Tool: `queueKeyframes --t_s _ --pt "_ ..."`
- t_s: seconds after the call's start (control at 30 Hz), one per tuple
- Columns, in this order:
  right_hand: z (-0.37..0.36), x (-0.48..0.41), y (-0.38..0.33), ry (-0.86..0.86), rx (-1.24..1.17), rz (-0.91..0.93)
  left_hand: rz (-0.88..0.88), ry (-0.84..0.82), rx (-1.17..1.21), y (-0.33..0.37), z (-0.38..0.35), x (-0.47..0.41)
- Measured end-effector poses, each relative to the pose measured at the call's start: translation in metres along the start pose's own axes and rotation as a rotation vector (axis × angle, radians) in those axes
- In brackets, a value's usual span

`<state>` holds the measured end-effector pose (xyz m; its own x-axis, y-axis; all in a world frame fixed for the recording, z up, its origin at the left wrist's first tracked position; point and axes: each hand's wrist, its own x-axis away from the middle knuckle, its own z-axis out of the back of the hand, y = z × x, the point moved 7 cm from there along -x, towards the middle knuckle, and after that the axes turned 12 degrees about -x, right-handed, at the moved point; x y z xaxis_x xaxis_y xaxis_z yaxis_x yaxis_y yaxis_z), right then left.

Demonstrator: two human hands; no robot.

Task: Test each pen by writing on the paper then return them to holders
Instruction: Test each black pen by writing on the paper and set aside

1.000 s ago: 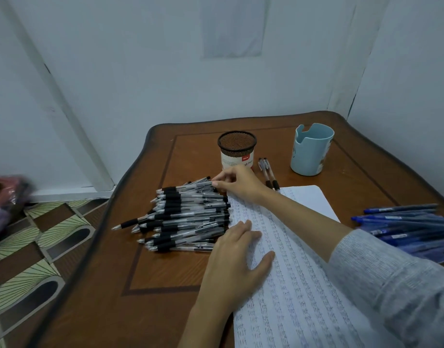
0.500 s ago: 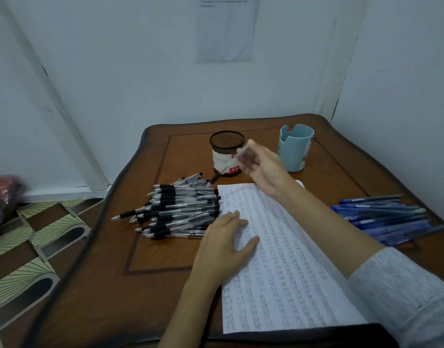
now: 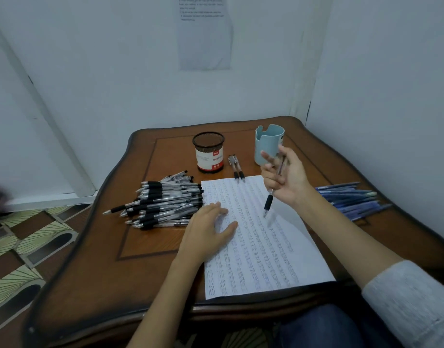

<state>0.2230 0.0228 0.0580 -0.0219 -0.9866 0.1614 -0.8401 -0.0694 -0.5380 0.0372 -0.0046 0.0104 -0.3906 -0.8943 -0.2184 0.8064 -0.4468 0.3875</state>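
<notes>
Now a pen (image 3: 269,202) is held tip-down by the right hand (image 3: 288,177) over the paper (image 3: 261,247), pressed under the flat left hand (image 3: 205,232); at the far edge of the desk (image 3: 165,156), mesh holder (image 3: 208,153) and blue holder (image 3: 267,140) are stood, insides hidden.

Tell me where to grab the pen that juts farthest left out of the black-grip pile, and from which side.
Pinch that pen at its black rubber grip, just behind the tip, coming from the left and above. That end sticks out clear of the pile, while the rest of the barrel seems buried among the other pens.
</notes>
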Motion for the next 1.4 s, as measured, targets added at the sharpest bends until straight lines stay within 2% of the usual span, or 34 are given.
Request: queueKeyframes --t_s 0.1,0.2,0.33,0.4,0.53,0.67,0.9,1.1,1.4 --pt "0.013 0.018 -0.01 0.038 0.173 0.039 -0.005 -0.006 -0.01 0.001 0.0 0.0" --pt "0.033 0.033 -0.003 0.114 0.17 -0.069 -0.013 -0.005 -0.017 0.002 -0.001 0.0" --pt "0.057 0.057 0.006 0.209 0.353 -0.189 -0.019 -0.001 -0.029 0.002 -0.002 0.002" --pt "0.061 0.067 0.007 0.202 0.417 -0.132 -0.02 0.003 -0.035 0.002 -0.002 0.002" --pt "0.069 0.086 -0.003 0.278 0.701 0.109 -0.026 0.003 -0.044 0.003 -0.003 0.004" --pt "0.069 0.103 -0.005 0.272 0.806 0.268 -0.022 0.01 -0.048 0.003 -0.003 0.005" --pt "0.071 0.115 -0.003 0.209 0.8 0.353 -0.022 0.021 -0.051 0.007 0.001 0.006" --pt "0.074 0.119 -0.009 0.268 0.997 0.543 -0.034 0.029 -0.044 0.012 0.004 0.007" --pt "0.073 0.116 -0.007 0.231 1.048 0.527 -0.037 0.029 -0.046 0.013 0.005 0.008"
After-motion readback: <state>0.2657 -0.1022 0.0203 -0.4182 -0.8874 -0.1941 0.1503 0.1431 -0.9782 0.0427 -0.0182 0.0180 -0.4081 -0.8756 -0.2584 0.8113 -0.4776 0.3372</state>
